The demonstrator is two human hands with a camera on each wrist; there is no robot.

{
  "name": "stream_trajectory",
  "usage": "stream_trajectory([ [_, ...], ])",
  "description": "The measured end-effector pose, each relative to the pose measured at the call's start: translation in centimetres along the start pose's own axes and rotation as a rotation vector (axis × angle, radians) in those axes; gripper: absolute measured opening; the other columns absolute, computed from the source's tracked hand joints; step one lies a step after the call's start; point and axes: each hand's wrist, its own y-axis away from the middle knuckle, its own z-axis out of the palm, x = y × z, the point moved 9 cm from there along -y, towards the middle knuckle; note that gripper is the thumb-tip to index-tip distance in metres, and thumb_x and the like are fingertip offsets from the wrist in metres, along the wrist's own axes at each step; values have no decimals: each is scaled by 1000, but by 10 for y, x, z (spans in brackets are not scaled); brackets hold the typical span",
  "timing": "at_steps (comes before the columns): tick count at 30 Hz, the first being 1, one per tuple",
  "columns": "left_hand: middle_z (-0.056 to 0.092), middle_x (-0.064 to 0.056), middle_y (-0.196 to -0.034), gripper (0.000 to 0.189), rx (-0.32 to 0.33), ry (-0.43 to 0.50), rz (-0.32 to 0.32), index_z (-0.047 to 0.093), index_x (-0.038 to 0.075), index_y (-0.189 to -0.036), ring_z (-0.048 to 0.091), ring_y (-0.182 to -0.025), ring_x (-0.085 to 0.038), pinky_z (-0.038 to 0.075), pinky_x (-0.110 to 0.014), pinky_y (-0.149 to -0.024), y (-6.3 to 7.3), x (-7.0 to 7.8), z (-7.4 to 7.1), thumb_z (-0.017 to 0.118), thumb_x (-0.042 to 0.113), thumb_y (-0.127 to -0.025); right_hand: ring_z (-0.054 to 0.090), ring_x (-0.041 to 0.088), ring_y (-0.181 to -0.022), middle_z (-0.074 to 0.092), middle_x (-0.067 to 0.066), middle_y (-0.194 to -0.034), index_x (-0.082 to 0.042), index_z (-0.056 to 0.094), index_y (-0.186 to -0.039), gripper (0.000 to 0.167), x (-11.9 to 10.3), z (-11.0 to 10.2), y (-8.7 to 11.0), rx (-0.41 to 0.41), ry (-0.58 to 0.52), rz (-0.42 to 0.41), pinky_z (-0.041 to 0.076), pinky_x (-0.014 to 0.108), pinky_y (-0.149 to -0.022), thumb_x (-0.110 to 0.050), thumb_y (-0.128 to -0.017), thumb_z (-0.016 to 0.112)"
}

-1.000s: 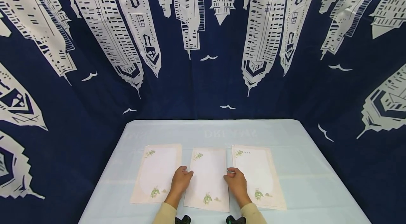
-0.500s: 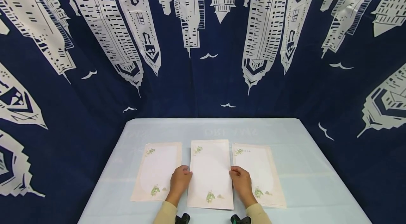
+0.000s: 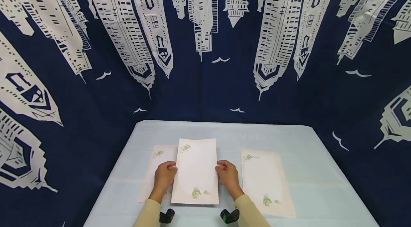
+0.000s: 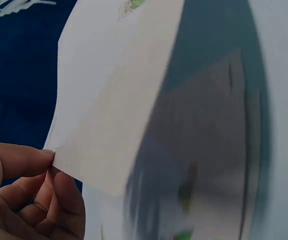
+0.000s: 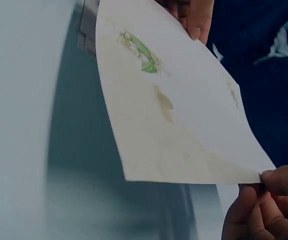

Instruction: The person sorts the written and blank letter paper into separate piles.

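Note:
A cream sheet of paper [image 3: 196, 170] with green plant drawings in two corners is held up above the table by both hands. My left hand [image 3: 165, 175] pinches its left edge between thumb and fingers. At the opposite edge my right hand [image 3: 228, 175] pinches it the same way. The right wrist view shows the sheet [image 5: 184, 115] bowed and lifted, with a shadow beneath. Below and to the left lies a matching paper stack [image 3: 154, 173], partly covered by the held sheet in the head view. In the left wrist view, thumb and fingertips [image 4: 46, 159] grip the edge.
Another stack of the same paper [image 3: 268, 184] lies on the right, with small dark marks near its top. A pale blue cloth covers the table [image 3: 321, 184]. Dark blue curtains [image 3: 199, 95] printed with white buildings stand behind and at the sides.
Both hands have lifted the middle sheet off the table and carried it left, over the left stack. The head view has shifted slightly. The right stack stays on the table.

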Motion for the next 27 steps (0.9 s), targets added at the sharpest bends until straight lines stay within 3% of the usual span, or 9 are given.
stream_trajectory([
  [6,69,-5,-76,21,26,-40,-30,74,-7,-104,58,-64,-14,47,-30,-59,-19,-23,-39,68,3,-86,64,16,-64,70,5,-80,4,71,-107,18,-23,55,-13,-91,-7,5,56,30,-57,0,-90,67],
  [11,70,-11,-80,22,25,-83,-48,72,-9,-106,61,-67,-18,48,-30,-58,-28,-39,-57,67,2,-87,65,16,-65,70,5,-81,3,70,-107,17,-29,88,-16,-135,13,22,54,29,-57,0,-90,66],
  [18,72,-23,-96,23,-3,-126,-93,70,-10,-109,67,-80,-28,54,-38,-66,-35,-58,-61,62,2,-91,65,17,-71,71,8,-90,4,69,-109,20,-24,115,-13,-194,121,28,54,31,-60,0,-89,67],
  [23,71,-24,-100,22,6,-174,-73,70,-10,-106,68,-86,-34,55,-46,-71,-36,-67,-58,60,2,-92,66,23,-84,69,14,-103,6,66,-116,28,-12,122,-8,-239,197,79,57,40,-73,-4,-90,69],
  [27,71,-25,-102,22,41,-233,-49,70,-9,-106,68,-90,-39,54,-51,-75,-33,-71,-59,61,3,-91,65,27,-91,69,15,-104,9,65,-117,32,-13,122,-5,-255,272,23,56,44,-81,-6,-89,69],
])
